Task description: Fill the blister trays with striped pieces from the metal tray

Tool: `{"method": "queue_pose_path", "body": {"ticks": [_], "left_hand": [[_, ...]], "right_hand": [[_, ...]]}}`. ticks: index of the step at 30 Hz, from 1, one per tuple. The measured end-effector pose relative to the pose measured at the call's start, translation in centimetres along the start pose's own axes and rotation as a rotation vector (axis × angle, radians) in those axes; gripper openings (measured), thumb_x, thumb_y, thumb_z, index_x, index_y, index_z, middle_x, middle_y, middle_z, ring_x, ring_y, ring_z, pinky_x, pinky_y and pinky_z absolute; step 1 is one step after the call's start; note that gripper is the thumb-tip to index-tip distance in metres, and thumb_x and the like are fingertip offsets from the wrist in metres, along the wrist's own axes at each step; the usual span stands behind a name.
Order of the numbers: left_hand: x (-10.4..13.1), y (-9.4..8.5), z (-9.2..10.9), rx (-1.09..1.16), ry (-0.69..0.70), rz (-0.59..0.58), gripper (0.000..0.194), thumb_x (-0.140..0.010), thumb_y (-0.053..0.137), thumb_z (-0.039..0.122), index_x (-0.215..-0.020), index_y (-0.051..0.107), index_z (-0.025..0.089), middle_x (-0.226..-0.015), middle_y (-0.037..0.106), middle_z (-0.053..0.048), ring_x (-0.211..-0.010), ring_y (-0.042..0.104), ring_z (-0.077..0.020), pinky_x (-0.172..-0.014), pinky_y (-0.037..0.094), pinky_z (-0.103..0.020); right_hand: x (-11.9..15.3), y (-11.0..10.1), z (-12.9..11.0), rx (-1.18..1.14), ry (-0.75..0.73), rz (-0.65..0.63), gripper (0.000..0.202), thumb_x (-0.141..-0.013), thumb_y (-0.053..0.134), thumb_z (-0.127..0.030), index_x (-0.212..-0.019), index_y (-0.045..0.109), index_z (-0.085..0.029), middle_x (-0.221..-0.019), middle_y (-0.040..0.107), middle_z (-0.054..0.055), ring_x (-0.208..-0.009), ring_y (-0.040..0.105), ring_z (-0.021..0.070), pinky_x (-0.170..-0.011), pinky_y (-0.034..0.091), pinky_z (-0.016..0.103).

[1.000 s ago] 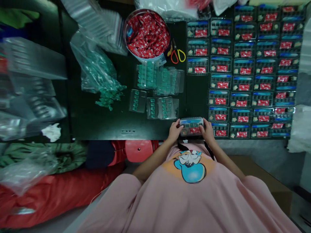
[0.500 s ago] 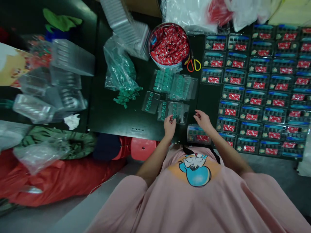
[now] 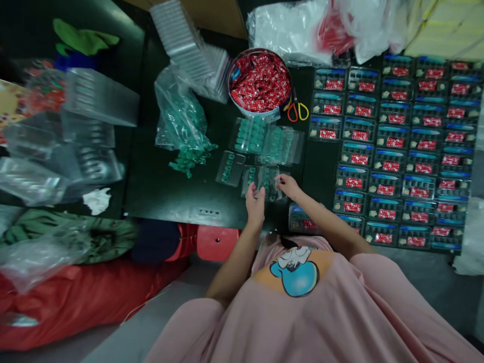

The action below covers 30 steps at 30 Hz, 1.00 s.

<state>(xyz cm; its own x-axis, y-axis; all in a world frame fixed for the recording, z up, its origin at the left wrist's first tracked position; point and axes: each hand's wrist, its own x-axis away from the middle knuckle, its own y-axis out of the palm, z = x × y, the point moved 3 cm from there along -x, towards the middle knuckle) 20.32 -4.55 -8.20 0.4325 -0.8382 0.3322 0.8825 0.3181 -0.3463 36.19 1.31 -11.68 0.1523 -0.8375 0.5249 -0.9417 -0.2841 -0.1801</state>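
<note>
My left hand [image 3: 255, 205] is at the lower edge of two small clear plastic trays, thumb and fingers apart, with nothing visible between them. Green pieces sit in the left tray [image 3: 247, 187] and in the right tray [image 3: 269, 190]. My right hand [image 3: 289, 186] pinches the right tray at its right edge; the fingertips are small and partly blurred. Another clear tray [image 3: 230, 168] with a row of green pieces lies to the left. Behind are stacked trays of green pieces [image 3: 250, 135]. Below my right forearm lies a filled clear pack [image 3: 298, 218], partly covered.
A plastic bag [image 3: 181, 113] spills loose green pieces [image 3: 191, 159] on the dark table [image 3: 162, 194]. A round tin [image 3: 231, 96] holds red packets, with scissors [image 3: 298, 110] beside it. Rows of filled packs [image 3: 389, 162] cover the right side. Clear containers [image 3: 102, 98] stand left.
My right hand has moved left from beside the trays to the right tray's edge. My left hand has shifted slightly left and its fingers have spread. The camera view has shifted a little.
</note>
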Motion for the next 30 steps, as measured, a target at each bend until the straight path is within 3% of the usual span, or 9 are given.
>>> {"method": "queue_pose_path", "body": {"ticks": [5,8,11,16,18,20,23,25,30], "left_hand": [[0.6,0.3,4.8,0.176,-0.146,-0.103,0.071,-0.085,0.057,0.065,-0.144,0.046,0.027,-0.151,0.046,-0.011,-0.138,0.044,-0.026,-0.104,0.045,-0.037],[0.3,1.5,7.2,0.195,-0.21,-0.252,0.072,-0.087,0.042,0.074,-0.141,0.049,0.027,-0.145,0.053,-0.012,-0.133,0.051,-0.0281,-0.091,0.053,-0.038],[-0.3,3.6,9.1,0.208,-0.179,-0.432,0.072,-0.088,0.038,0.075,-0.139,0.049,0.026,-0.134,0.061,-0.013,-0.116,0.063,-0.0268,-0.079,0.058,-0.036],[-1.7,8.3,12.1,0.306,-0.071,-0.625,0.055,-0.087,0.059,0.057,-0.133,0.053,0.026,-0.131,0.063,-0.012,-0.11,0.066,-0.0237,-0.082,0.058,-0.037],[-2.6,10.4,13.3,0.337,-0.072,-0.732,0.049,-0.088,0.06,0.052,-0.128,0.056,0.025,-0.131,0.063,-0.012,-0.111,0.065,-0.024,-0.086,0.057,-0.04],[-3.7,12.6,14.2,0.35,-0.085,-0.842,0.045,-0.088,0.061,0.05,-0.124,0.06,0.024,-0.129,0.064,-0.012,-0.11,0.065,-0.0248,-0.088,0.056,-0.043],[-5.9,16.4,14.7,0.339,-0.11,-0.947,0.039,-0.086,0.065,0.045,-0.118,0.062,0.023,-0.121,0.065,-0.011,-0.103,0.067,-0.0232,-0.089,0.055,-0.046],[-7.6,19.1,14.4,0.303,-0.101,-0.89,0.034,-0.083,0.068,0.039,-0.112,0.062,0.022,-0.112,0.066,-0.008,-0.096,0.068,-0.0198,-0.088,0.055,-0.043],[-12.0,24.4,13.2,0.06,0.097,-0.392,0.024,-0.079,0.068,0.024,-0.102,0.064,0.017,-0.088,0.064,-0.003,-0.087,0.063,-0.0159,-0.085,0.053,-0.033]], "right_hand": [[4.6,-2.6,-3.3,-0.078,-0.32,0.13,0.033,-0.085,0.051,-0.023,-0.115,0.065,-0.02,-0.089,0.069,0.001,-0.078,0.062,0.0145,-0.076,0.051,0.028],[7.7,-4.0,-5.1,0.171,-0.559,0.208,0.036,-0.092,0.046,-0.022,-0.121,0.066,-0.025,-0.111,0.069,0.005,-0.098,0.062,0.0186,-0.09,0.049,0.034],[9.4,-4.9,-5.5,0.452,-0.669,0.211,0.036,-0.095,0.047,-0.02,-0.123,0.067,-0.031,-0.122,0.068,0.006,-0.108,0.059,0.0218,-0.098,0.045,0.041],[9.3,-9.1,-4.3,0.485,-0.632,0.334,0.039,-0.088,0.065,-0.039,-0.127,0.065,-0.033,-0.137,0.059,0.006,-0.132,0.046,0.0287,-0.11,0.036,0.049],[8.1,-12.2,-3.1,0.303,-0.521,0.524,0.047,-0.089,0.061,-0.047,-0.133,0.059,-0.03,-0.143,0.052,0.009,-0.136,0.042,0.029,-0.11,0.037,0.05],[6.2,-15.1,-1.4,0.031,-0.358,0.658,0.05,-0.093,0.05,-0.048,-0.139,0.053,-0.027,-0.139,0.054,0.012,-0.128,0.051,0.0258,-0.104,0.045,0.046],[2.3,-18.0,0.8,-0.325,-0.16,0.584,0.049,-0.091,0.048,-0.045,-0.136,0.053,-0.024,-0.116,0.065,0.008,-0.104,0.065,0.0189,-0.085,0.054,0.035],[-0.1,-19.7,1.5,-0.422,-0.106,0.574,0.048,-0.087,0.052,-0.041,-0.13,0.056,-0.021,-0.107,0.068,0.006,-0.094,0.067,0.0159,-0.077,0.054,0.028],[-3.9,-23.6,1.0,-0.209,-0.147,0.753,0.043,-0.086,0.051,-0.033,-0.124,0.061,-0.016,-0.104,0.07,0.008,-0.091,0.065,0.0167,-0.084,0.054,0.031]]}}
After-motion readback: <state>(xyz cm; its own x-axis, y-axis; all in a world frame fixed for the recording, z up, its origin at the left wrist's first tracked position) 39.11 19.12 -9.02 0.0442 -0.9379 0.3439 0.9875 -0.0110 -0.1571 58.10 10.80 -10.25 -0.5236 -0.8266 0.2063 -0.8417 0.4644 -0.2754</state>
